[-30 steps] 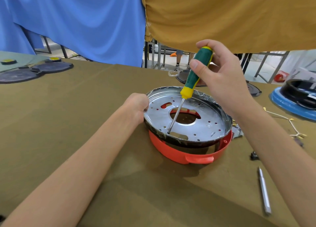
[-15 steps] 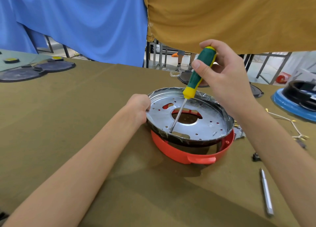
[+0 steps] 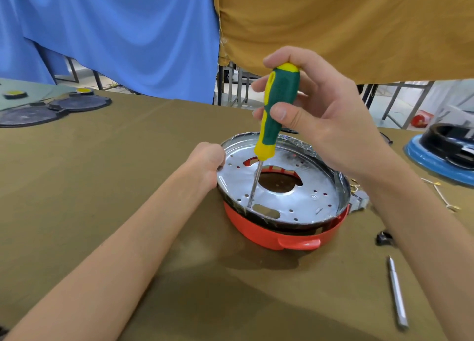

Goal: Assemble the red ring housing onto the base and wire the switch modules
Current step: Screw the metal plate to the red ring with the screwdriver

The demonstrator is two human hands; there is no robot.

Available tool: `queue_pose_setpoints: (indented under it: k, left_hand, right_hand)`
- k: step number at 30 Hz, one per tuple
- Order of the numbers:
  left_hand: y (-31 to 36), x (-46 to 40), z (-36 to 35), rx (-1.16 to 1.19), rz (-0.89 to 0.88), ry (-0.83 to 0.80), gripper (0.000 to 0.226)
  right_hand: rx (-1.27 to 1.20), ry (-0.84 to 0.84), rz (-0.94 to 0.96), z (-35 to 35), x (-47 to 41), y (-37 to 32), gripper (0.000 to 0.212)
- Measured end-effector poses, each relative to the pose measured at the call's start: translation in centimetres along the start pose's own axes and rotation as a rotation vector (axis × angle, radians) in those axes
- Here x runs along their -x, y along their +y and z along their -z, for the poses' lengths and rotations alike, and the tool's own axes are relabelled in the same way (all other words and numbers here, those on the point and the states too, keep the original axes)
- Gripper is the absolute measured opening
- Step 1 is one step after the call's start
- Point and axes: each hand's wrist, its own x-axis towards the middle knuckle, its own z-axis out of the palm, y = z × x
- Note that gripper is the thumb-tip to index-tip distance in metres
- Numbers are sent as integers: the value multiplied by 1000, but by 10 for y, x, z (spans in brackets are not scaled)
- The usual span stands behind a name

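Observation:
A red ring housing (image 3: 259, 231) lies on the table with a silver metal base plate (image 3: 305, 199) set in it, tilted up at the left. My left hand (image 3: 208, 164) grips the plate's left rim. My right hand (image 3: 323, 114) pinches a green and yellow screwdriver (image 3: 275, 114) between thumb and fingers. The screwdriver stands nearly upright, and its tip rests on the plate near a slot at the front left. A grey switch part (image 3: 359, 202) with wires shows at the plate's right edge.
A silver pen-like tool (image 3: 397, 292) lies at the front right, near a small black piece (image 3: 384, 238). A blue and black unit (image 3: 446, 155) stands at the far right beside loose wires (image 3: 438, 190). Dark round plates (image 3: 51, 108) lie at the far left. Blue and tan cloths hang behind.
The screwdriver handle has swung from leaning right to nearly upright, and my right hand's fingers have shifted on it. The tip stays at the same spot. My left hand keeps its hold.

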Motion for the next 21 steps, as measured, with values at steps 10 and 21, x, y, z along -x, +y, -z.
queue_pose_setpoints:
  k: [10,21]
  left_hand:
    - [1,1,1,-29,-95,-63,36]
    - [-1,1,0,7,-28,-142,48]
  right_hand:
    - [250,140,-22,-4,1,-3,32]
    - [210,110,-22,-5,0,-3,34]
